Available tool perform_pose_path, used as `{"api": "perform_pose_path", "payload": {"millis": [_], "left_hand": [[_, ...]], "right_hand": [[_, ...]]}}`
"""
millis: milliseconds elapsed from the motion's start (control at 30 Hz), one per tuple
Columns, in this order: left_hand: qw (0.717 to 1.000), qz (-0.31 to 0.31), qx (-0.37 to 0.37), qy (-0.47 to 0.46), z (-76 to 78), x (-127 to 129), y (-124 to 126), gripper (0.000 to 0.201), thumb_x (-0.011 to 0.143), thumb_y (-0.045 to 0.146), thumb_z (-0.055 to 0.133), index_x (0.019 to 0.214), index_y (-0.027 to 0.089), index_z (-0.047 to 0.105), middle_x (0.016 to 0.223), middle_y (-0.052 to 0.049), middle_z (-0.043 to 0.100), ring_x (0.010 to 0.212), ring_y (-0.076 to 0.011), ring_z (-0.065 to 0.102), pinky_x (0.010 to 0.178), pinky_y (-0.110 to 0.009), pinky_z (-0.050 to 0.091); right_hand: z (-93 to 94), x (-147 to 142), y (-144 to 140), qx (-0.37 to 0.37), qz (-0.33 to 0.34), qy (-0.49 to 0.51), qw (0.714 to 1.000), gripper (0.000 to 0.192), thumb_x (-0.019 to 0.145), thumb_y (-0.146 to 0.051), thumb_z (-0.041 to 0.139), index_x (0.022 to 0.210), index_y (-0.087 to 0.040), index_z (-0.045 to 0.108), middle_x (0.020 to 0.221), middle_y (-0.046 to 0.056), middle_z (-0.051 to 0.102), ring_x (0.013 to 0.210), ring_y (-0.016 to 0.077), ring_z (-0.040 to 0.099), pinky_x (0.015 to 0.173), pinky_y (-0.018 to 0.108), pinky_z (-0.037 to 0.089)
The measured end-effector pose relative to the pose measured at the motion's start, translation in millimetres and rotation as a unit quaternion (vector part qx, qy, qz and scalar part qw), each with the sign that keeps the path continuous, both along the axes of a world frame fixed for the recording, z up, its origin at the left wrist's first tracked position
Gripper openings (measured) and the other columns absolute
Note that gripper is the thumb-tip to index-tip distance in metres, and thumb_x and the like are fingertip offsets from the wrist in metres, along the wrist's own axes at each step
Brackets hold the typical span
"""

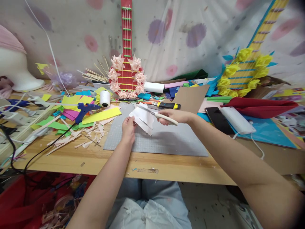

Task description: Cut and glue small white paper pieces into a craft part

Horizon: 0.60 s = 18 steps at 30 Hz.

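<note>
Wooden counter, crowded along its back edge with coloured paper scraps, carries a grey cutting mat near the front edge. Above the mat's rear half, the left hand pinches a white paper piece in its grip, while the right hand closes around scissors whose blades meet the paper. No writing is legible. Bare wood lies along the front edge; a blue glue gun sits towards the left edge.
</note>
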<state>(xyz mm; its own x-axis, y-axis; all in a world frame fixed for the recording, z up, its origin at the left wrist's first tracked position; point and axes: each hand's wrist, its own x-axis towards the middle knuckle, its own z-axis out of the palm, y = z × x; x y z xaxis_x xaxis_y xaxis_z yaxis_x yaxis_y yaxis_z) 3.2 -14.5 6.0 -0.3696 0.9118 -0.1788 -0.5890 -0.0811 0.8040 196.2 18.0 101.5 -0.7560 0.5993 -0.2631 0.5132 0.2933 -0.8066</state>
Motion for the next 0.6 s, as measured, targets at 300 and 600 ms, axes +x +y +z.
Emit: {"api": "perform_pose_path", "payload": {"millis": [300,600], "left_hand": [[0.999,0.023,0.001,-0.042,0.4,-1.0,0.9,0.017,0.061,0.022,0.061,0.067,0.016,0.046,0.065,0.002,0.06,0.059,-0.0093,0.057,0.061,-0.023,0.045],[0.997,0.023,-0.001,-0.075,1.1,-1.9,1.8,0.007,0.069,0.017,0.055,0.07,0.016,0.048,0.068,0.0,0.062,0.062,-0.0086,0.059,0.062,-0.022,0.046]], "right_hand": [[-28.1,12.7,-7.9,-0.094,0.051,-0.044,0.993,0.035,0.074,-0.051,0.05,0.081,-0.016,0.047,0.067,-0.001,0.046,0.058,0.0077,0.043,0.051,0.021,0.035],[-46.1,10.7,-4.0,-0.1,0.049,-0.017,0.994,0.038,0.073,-0.052,0.051,0.081,-0.016,0.045,0.066,-0.002,0.045,0.057,0.0068,0.041,0.05,0.019,0.034]]}}
